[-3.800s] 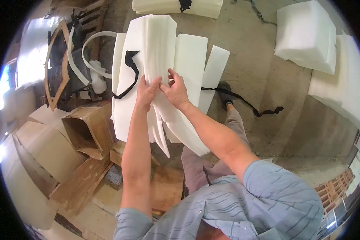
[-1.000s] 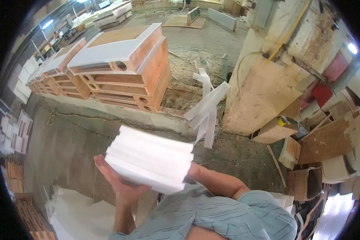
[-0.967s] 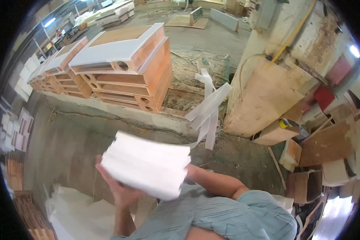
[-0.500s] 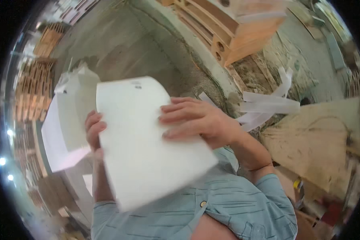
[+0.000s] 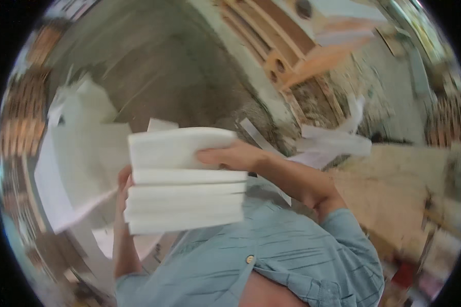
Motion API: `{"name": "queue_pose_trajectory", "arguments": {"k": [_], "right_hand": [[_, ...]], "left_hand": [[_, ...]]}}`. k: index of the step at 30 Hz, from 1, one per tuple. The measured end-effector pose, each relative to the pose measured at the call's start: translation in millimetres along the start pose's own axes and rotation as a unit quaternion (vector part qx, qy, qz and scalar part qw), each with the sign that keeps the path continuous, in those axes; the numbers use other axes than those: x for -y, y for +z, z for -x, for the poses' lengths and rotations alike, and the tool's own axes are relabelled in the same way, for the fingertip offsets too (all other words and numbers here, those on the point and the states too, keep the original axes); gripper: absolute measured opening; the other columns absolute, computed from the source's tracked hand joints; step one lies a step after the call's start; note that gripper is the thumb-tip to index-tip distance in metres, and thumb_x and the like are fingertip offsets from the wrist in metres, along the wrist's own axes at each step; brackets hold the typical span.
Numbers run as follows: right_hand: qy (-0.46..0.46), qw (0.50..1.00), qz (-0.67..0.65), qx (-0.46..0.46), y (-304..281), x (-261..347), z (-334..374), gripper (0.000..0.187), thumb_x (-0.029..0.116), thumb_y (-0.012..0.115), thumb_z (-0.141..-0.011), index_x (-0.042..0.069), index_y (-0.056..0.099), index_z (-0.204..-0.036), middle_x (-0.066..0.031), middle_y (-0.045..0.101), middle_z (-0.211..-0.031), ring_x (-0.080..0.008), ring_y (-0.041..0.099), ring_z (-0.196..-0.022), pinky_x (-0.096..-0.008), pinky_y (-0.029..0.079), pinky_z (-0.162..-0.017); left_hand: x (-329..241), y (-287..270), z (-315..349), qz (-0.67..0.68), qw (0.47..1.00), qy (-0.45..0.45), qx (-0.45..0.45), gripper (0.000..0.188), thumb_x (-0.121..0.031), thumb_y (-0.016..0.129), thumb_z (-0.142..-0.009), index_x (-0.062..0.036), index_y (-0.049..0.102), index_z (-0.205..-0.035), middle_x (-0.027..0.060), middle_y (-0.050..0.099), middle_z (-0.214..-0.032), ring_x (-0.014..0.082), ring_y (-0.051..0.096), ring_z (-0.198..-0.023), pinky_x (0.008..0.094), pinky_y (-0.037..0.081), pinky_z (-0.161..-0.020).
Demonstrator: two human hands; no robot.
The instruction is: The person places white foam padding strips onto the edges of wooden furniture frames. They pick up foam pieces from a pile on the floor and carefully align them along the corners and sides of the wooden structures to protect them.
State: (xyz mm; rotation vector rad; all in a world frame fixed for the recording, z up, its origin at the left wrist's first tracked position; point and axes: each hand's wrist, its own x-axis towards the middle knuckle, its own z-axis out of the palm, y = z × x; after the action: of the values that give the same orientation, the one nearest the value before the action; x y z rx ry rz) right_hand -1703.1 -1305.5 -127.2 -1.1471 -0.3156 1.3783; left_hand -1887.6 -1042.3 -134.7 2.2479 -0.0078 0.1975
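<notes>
A thick stack of white, foam-like sheets (image 5: 187, 197) is held up in front of my shirt, between both hands. Its top face is tilted away and several layered edges show toward me. My left hand (image 5: 124, 179) grips the left side of the stack, most of its fingers hidden behind it. Over the top sheet lies my right hand (image 5: 230, 156), thumb on the face and the other fingers out of sight past the far right edge. The exact material of the sheets cannot be made out.
Left of me are large white sheets and a pale plastic bag (image 5: 87, 102). White strips (image 5: 338, 143) lie to the right beside a plywood board (image 5: 394, 189). A wooden frame with round holes (image 5: 292, 46) stands at the far right. Wooden stacks (image 5: 23, 117) line the left.
The stack has tipped so that its layered edges now face me, and it sits lower. My right hand has moved from flat on the face to holding the far right edge.
</notes>
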Motion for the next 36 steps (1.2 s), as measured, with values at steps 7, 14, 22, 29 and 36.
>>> {"name": "queue_pose_trajectory", "arguments": {"k": [7, 14, 22, 29, 36], "right_hand": [[-0.023, 0.969, -0.214, 0.122, 49, 20, -119, 0.047, 0.03, 0.06, -0.093, 0.0, 0.05, -0.128, -0.0095, 0.057, -0.126, -0.0187, 0.059, -0.111, -0.0367, 0.051, -0.092], [-0.003, 0.954, -0.295, -0.055, 49, 4, -186, 0.029, 0.026, 0.057, -0.094, 0.003, 0.06, -0.111, -0.0051, 0.063, -0.091, -0.0204, 0.064, -0.086, -0.0393, 0.054, -0.073], [-0.385, 0.832, -0.198, -0.346, -30, -8, -76, 0.031, 0.018, 0.057, -0.095, 0.005, 0.057, -0.124, -0.008, 0.062, -0.115, -0.0167, 0.057, -0.106, -0.0349, 0.045, -0.095], [-0.381, 0.785, -0.162, -0.46, -74, -32, 28, 0.069, 0.028, 0.071, -0.083, 0.004, 0.04, -0.14, -0.0225, 0.059, -0.12, -0.0263, 0.059, -0.107, -0.0382, 0.045, -0.096], [-0.203, 0.729, 0.253, -0.602, -139, 23, 80, 0.024, 0.017, 0.066, -0.088, 0.002, 0.064, -0.106, -0.0125, 0.067, -0.092, -0.0142, 0.062, -0.084, -0.0306, 0.05, -0.075]], "left_hand": [[-27, -122, -151, -0.075, 0.989, 0.102, 0.078, 0.048, -0.039, 0.053, -0.094, -0.0073, 0.051, -0.13, 0.0109, 0.053, -0.131, 0.0232, 0.047, -0.126, 0.0361, 0.043, -0.096], [-145, 6, -320, 0.072, 0.881, 0.316, 0.343, 0.05, -0.028, 0.061, -0.09, -0.0067, 0.051, -0.134, 0.011, 0.057, -0.132, 0.0205, 0.051, -0.124, 0.0311, 0.045, -0.095], [-14, 49, -341, 0.195, 0.901, 0.027, 0.386, 0.068, -0.014, 0.079, -0.073, 0.0006, 0.049, -0.133, 0.0137, 0.058, -0.126, 0.0213, 0.056, -0.117, 0.0384, 0.045, -0.098], [18, 107, -307, 0.021, 0.822, -0.015, 0.569, 0.036, -0.02, 0.072, -0.082, 0.0018, 0.064, -0.109, 0.014, 0.069, -0.095, 0.0178, 0.063, -0.092, 0.0332, 0.049, -0.082], [-38, 132, -338, -0.038, 0.818, 0.023, 0.573, 0.039, -0.022, 0.069, -0.078, -0.0003, 0.064, -0.11, 0.0127, 0.071, -0.096, 0.0186, 0.066, -0.087, 0.0359, 0.051, -0.079]]}}
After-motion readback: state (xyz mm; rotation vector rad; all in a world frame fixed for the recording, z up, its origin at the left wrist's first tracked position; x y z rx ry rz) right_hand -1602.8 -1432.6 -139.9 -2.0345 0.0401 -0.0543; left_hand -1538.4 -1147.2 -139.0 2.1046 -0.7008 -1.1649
